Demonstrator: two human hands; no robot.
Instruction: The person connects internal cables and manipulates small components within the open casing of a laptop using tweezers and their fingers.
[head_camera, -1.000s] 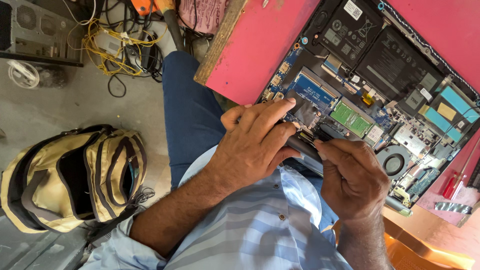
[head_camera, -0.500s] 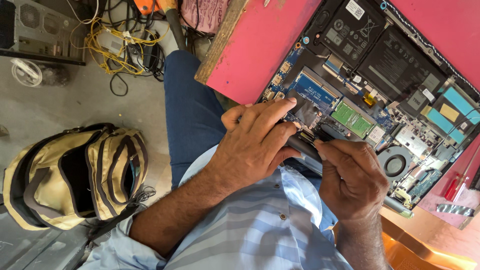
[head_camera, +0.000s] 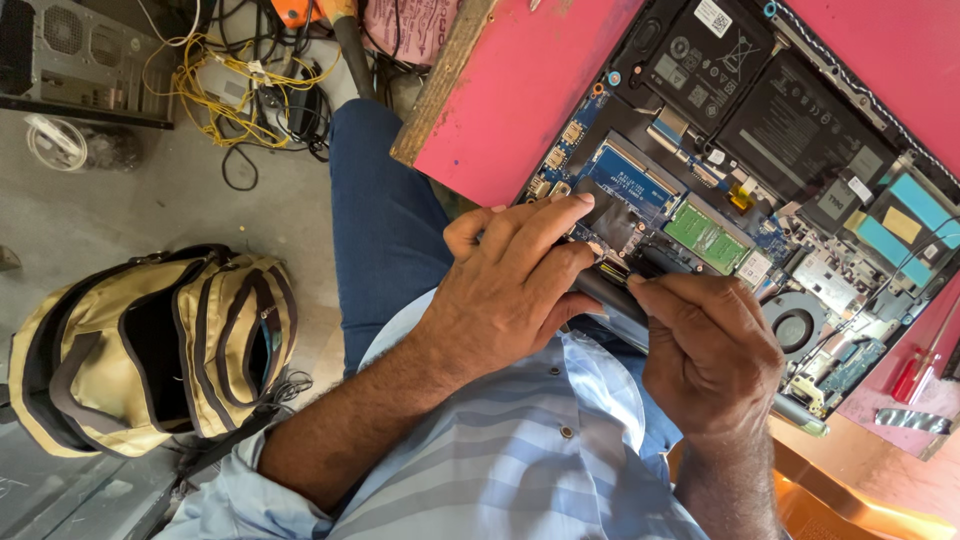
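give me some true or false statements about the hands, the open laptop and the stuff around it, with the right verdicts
1. Both hands meet at the near edge of the open laptop. True: the left hand and the right hand touch its inner parts there.
2. The laptop lies on a green table. False: the table is pink.
3. A cooling fan shows inside the laptop. True.
4. The backpack lies on the table beside the laptop. False: it sits on the floor, to the person's left.
5. A red-handled screwdriver lies on the table beyond the right hand. True.
6. The person wears a plain black shirt. False: the shirt is light blue with stripes.
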